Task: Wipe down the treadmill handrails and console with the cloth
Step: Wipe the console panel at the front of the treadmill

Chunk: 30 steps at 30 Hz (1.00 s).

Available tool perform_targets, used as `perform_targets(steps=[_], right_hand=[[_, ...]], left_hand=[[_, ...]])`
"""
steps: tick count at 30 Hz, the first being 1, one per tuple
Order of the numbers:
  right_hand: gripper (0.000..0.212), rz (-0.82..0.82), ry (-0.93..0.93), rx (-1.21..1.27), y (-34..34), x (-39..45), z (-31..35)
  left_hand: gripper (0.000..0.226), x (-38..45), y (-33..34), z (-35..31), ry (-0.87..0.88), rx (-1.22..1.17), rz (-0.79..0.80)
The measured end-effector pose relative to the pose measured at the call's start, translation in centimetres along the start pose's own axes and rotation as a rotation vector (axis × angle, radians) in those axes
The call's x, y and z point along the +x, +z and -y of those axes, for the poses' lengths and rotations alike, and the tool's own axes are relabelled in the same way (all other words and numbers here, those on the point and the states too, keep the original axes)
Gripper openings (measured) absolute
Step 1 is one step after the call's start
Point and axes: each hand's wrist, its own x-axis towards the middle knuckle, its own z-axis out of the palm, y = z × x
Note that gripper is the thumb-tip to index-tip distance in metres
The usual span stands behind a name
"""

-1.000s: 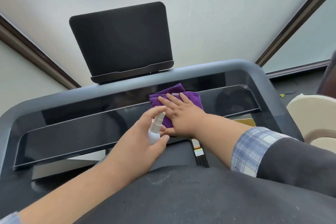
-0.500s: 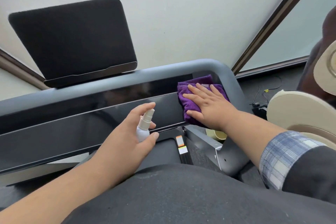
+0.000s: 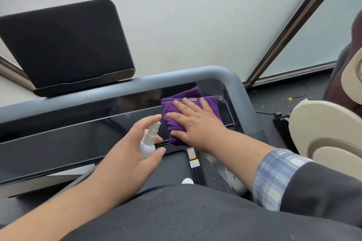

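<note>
- Cloth (image 3: 177,121), purple and folded, lies on the glossy black console panel (image 3: 78,139) near its right end, pinned flat under the right hand (image 3: 193,123), whose fingers are spread straight and press down rather than curl round it.
- Left hand (image 3: 135,154) grasps a small white spray bottle (image 3: 148,141), thumb and fingers wrapped round the body, the nozzle pointing up and toward the far side, just beside the cloth's left edge.
- Risk at the right hand: a flat palm holds the cloth by friction only. A quick stroke could let it bunch up or slide out, so bare fingers smear the shiny panel instead of cleaning it.
- Risk at the panel's right end: a clear raised lip (image 3: 228,109) curves round there, touching the cloth. A hard push to the right could snag the fabric on it or leave the corner behind it unwiped.
- Risk at the left hand: the two hands sit close. A spray now would likely wet the right fingers or put too much liquid on the panel, which may run toward the seams; a loose grip could drop the bottle onto the belt (image 3: 174,170) below.
- Grey handrail (image 3: 225,73) runs along the far side and bends down at the right. It looks untouched from here, and could be missed if attention stays on the panel.
- Black tablet stand (image 3: 64,45) on the far left rail stands well apart from both hands.
</note>
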Motion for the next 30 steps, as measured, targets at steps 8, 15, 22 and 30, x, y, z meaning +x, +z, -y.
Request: perform_targets(steps=[8,15,22,30], right_hand=[[0.074,0.012,0.156,-0.051,0.2,-1.2,-2.2],[0.085,-0.015,0.084,-0.03,0.8,1.4,3.3],[0.102,0.019,-0.063,-0.065,1.3,5.0,12.3],[0.117,0.089,-0.244,-0.173,1.5,9.4,22.6]], left_hand=[[0.066,-1.0,-0.7,0.6,-0.059,-0.026,-0.037],[0.067,-3.2,-2.7,3.0,-0.113,-0.019,-0.092],[0.068,-5.6,-5.1,6.0,-0.15,-0.074,-0.146],[0.068,-10.5,-11.1,12.2,-0.224,-0.13,-0.241]])
